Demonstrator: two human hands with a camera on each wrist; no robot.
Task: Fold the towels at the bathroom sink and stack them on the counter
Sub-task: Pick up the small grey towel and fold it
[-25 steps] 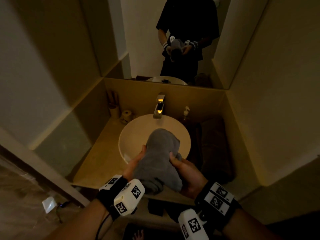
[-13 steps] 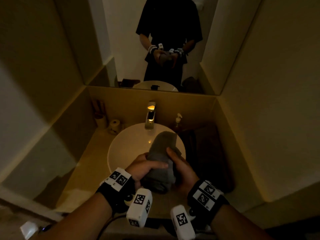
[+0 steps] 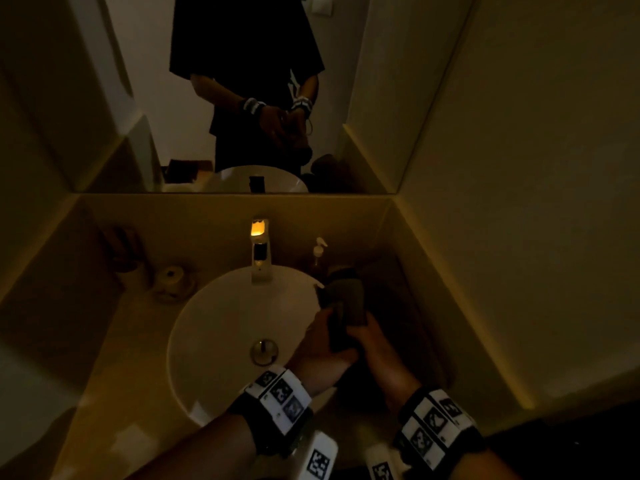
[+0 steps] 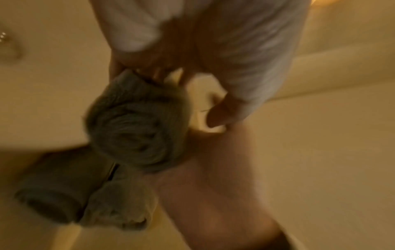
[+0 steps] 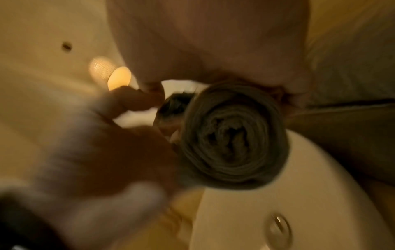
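A grey towel (image 3: 346, 299), rolled into a tight cylinder, is held over the right rim of the white basin (image 3: 214, 334). My left hand (image 3: 329, 327) grips its left side and my right hand (image 3: 367, 337) grips its right side. The roll's spiral end shows in the left wrist view (image 4: 136, 121) and the right wrist view (image 5: 233, 135), both blurred. Below it on the counter lie two more rolled towels, a darker one (image 4: 53, 186) and a lighter one (image 4: 119, 203). In the head view these towels (image 3: 405, 306) are a dark mass right of the basin.
A tap (image 3: 259, 251) with a lit amber top stands behind the basin, a soap pump (image 3: 318, 251) to its right. A small holder (image 3: 171, 277) and a cup (image 3: 121, 247) sit at the back left. A mirror (image 3: 145, 98) hangs above; walls close in on both sides.
Both hands have carried the towel from above the basin's front to its right rim, near the towels on the counter. The towel is now a tighter roll.
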